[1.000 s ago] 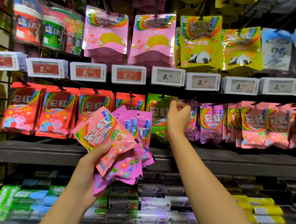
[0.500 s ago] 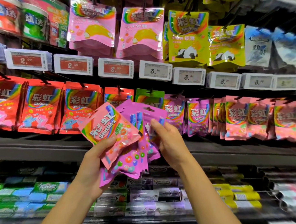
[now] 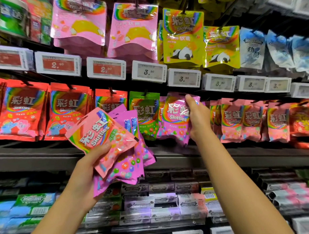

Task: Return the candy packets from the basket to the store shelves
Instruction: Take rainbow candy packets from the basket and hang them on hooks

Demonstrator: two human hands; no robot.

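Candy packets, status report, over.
Left hand holds packet stack. Right hand grips purple packet at its hook row. Nothing blocking.

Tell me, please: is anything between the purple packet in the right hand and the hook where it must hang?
Nothing visible blocks it. The right hand holds the purple packet up at its row, beside the green packet; the hook itself is hidden.

The pink packet [image 3: 102, 136] reads "彩虹 Skittles". The same words stand on the purple packet [image 3: 176, 116], the green packet [image 3: 145, 115] and the red packets [image 3: 66, 109]. Red price tags [image 3: 58, 64] show "2.90"; white price tags [image 3: 149, 72] show "3.90". Gum packs [image 3: 35, 199] below read "Doublemint".
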